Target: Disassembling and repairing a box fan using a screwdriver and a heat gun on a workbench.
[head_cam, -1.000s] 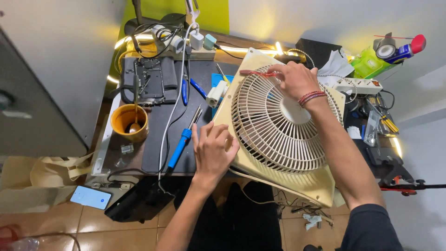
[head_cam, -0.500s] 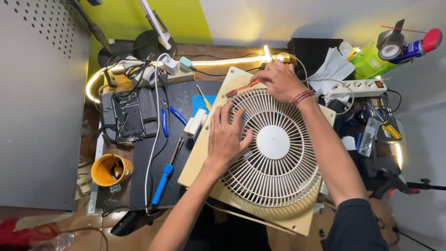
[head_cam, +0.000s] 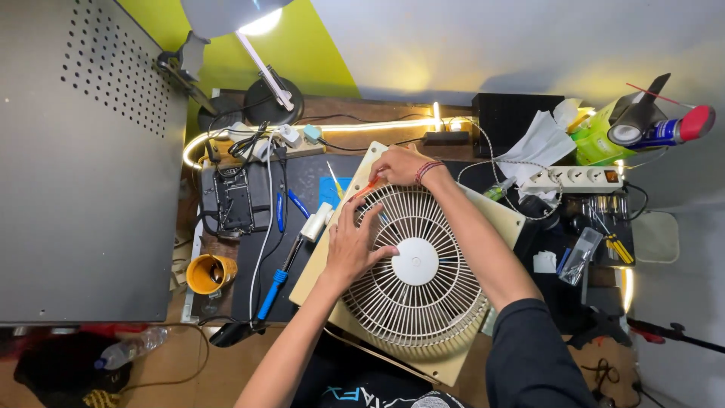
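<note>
1. Two bare hands worked on one cream-coloured square plastic box fan with a round ribbed grille, which lay flat, grille up, across the dark work mat and overhung the near edge of the bench towards the person.
2. The left hand lay palm-down on the grille's left side, fingers spread and pressed on the ribs, apparently to steady the fan against pushing at its far corner.
3. The right hand reached to the fan's far-left corner, fingers curled together and pinching a slim red-handled tool, probably a screwdriver, whose tip pointed down at the frame just beside the grille rim; the tip itself was too small to make out.
4. The fan looked clean and pale, with fine radial ribs running out from a plain round white hub, and its square frame sat turned at an angle to the bench.
5. Beside the fan on the left lay a blue-handled soldering iron with its white cable, and an orange cup stood farther left, well apart.
6. A white power strip lay to the right, and a bright desk lamp hung over the far edge, lighting the work.
</note>
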